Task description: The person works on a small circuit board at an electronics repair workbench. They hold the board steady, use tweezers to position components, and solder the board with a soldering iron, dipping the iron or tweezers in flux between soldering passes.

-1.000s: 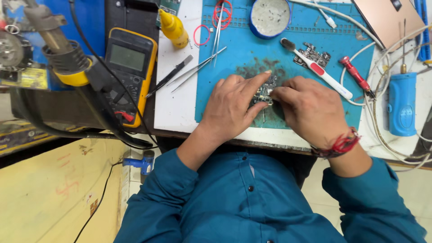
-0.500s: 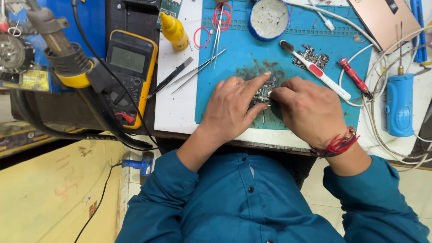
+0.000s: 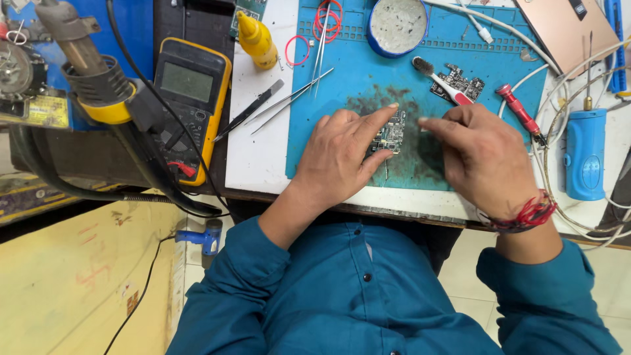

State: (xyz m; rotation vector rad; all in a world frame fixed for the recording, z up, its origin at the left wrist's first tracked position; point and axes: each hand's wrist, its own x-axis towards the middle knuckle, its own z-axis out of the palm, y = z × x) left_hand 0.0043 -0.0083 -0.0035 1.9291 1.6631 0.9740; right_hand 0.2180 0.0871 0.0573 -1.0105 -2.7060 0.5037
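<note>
Two circuit boards, three red rubber bands (two overlapping), one multimeter, one yellow bottle.

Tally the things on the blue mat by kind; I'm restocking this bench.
Circuit boards: 2
Tweezers: 2
Brush: 1
Round tin: 1
Red bands: 1 bunch
Total: 7

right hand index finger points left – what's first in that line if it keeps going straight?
Probably the small dark circuit board that the left hand pinches on the blue work mat; the right hand fingertip sits just short of it, though height is unclear.
</note>
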